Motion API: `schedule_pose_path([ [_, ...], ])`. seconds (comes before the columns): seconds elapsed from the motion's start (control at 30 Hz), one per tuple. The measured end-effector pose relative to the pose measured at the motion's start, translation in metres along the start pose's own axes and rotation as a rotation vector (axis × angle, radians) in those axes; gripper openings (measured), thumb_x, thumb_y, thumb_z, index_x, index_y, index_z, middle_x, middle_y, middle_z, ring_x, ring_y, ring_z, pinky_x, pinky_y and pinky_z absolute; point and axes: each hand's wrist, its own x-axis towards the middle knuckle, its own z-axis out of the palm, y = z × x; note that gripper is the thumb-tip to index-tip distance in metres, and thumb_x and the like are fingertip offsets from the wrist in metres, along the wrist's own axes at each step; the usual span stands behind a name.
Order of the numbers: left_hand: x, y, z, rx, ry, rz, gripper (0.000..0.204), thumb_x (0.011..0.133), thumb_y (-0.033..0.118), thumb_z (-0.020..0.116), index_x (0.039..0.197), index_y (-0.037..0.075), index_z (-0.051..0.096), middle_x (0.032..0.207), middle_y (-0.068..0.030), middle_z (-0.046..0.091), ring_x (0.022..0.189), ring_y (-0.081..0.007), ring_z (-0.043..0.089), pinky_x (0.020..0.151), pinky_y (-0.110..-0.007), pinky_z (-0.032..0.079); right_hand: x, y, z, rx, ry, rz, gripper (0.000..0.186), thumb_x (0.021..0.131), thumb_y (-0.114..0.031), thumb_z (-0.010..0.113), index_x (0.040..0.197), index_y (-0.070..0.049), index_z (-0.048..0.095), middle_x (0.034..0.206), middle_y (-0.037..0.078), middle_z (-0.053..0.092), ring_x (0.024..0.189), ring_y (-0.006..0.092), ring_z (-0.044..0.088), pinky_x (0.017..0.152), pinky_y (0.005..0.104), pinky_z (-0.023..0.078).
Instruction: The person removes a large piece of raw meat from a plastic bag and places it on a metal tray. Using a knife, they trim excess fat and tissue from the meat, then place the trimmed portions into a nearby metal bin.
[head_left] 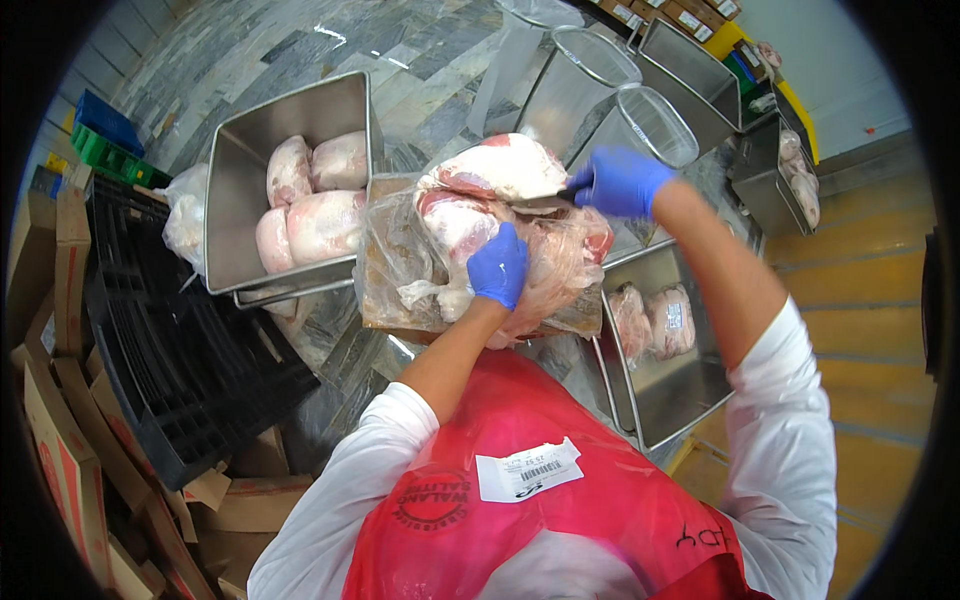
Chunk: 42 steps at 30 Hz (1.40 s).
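Observation:
Large pieces of pale, fatty raw meat (500,165) lie in front of me on a plastic-lined cardboard box (390,240). My right hand (620,182), in a blue glove and slightly blurred, is closed around a knife (543,206). Its blade lies against the meat, with the handle mostly hidden in my fist. On the near side, my gloved left hand (498,268) has its fingers curled into the meat; their tips are hidden. Loose clear plastic wrap (545,275) hangs around the meat beside this hand.
At left stands a steel tub (225,200) with several meat pieces. Another steel tub (690,400) at right holds wrapped meat. Clear-lined bins (655,120) stand beyond. A black pallet (180,340) and flattened cardboard (60,450) lie at left.

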Motion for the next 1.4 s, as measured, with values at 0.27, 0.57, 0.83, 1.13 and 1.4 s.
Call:
schedule_pose_path([
  [0.27,-0.011,-0.017,0.003,0.017,0.100,0.160,0.017,0.091,0.028,0.057,0.092,0.011,0.056,0.074,-0.0161,0.067,0.066,-0.0365,0.066,0.059,-0.051,0.051,0.106,-0.003,-0.094,0.067,-0.365,0.274,0.018,0.082,-0.025,0.076,0.092,-0.011,0.076,0.060,0.008,0.062,0.045,0.0157,0.051,0.042,0.0341,0.035],
  [0.57,-0.004,-0.032,-0.003,-0.024,0.107,0.162,0.015,0.089,0.025,0.055,0.093,0.010,0.057,0.076,-0.0171,0.067,0.068,-0.0394,0.066,0.061,-0.053,0.051,0.044,-0.023,-0.059,-0.115,-0.167,0.097,0.023,0.078,-0.026,0.074,0.090,-0.006,0.075,0.074,0.013,0.070,0.058,0.0246,0.064,0.054,0.0396,0.050],
  [0.83,-0.007,-0.035,0.002,-0.046,0.115,0.145,0.020,0.090,0.026,0.058,0.099,0.009,0.062,0.082,-0.0180,0.069,0.071,-0.0393,0.067,0.066,-0.052,0.053,-0.136,-0.016,0.072,0.076,0.409,0.197,0.031,0.090,-0.037,0.066,0.117,-0.023,0.072,0.090,0.014,0.072,0.081,0.0365,0.069,0.070,0.0465,0.055],
  [1.13,0.027,-0.031,-0.055,-0.224,0.283,0.351,0.031,0.083,0.029,0.078,0.095,0.004,0.067,0.095,-0.0140,0.066,0.086,-0.0323,0.063,0.081,-0.042,0.051,-0.197,-0.016,0.186,0.235,0.730,0.475,0.036,0.089,-0.036,0.070,0.122,-0.023,0.071,0.086,0.013,0.066,0.072,0.0322,0.066,0.064,0.0420,0.053],
  [1.4,0.079,0.014,-0.043,0.289,-0.116,0.550,0.071,0.075,0.049,0.078,0.133,0.013,0.058,0.139,-0.0200,0.050,0.128,-0.0398,0.045,0.107,-0.052,0.037,-0.192,-0.027,0.216,0.347,0.764,0.486,0.037,0.089,-0.036,0.068,0.125,-0.026,0.069,0.086,0.012,0.066,0.074,0.0314,0.065,0.066,0.0416,0.052],
])
